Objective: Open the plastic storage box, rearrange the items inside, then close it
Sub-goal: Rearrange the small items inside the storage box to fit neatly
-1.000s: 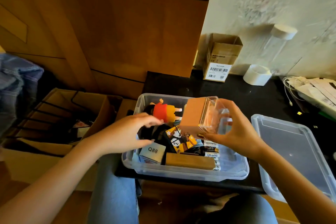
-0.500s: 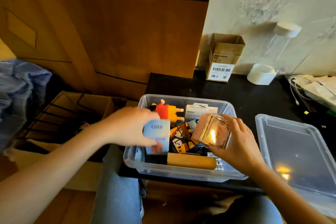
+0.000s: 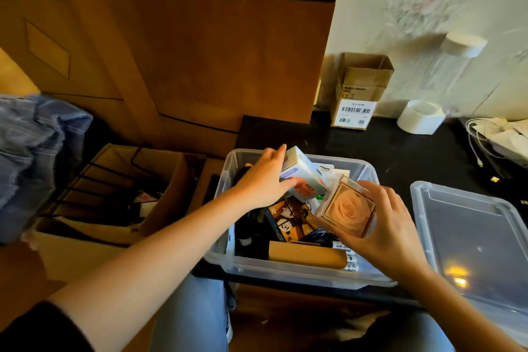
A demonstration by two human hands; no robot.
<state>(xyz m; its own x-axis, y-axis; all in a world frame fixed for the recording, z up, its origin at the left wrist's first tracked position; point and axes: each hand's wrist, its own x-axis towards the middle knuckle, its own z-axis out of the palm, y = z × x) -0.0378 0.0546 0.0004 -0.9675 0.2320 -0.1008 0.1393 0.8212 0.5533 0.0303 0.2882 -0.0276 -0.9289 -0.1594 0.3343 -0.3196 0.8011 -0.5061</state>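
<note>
The clear storage box sits open at the near edge of the black table, full of small things. Over its far side, the left hand grips a white carton, tilted. The right hand curls round a rose cube above the right side. The lid lies just right.

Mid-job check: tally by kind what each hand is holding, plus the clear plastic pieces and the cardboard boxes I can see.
Held boxes: 2, white carton in left hand, rose box in right hand
Clear plastic pieces: 2, storage box, lid
Cardboard boxes: 2, labelled box, floor box
Total: 6
</note>
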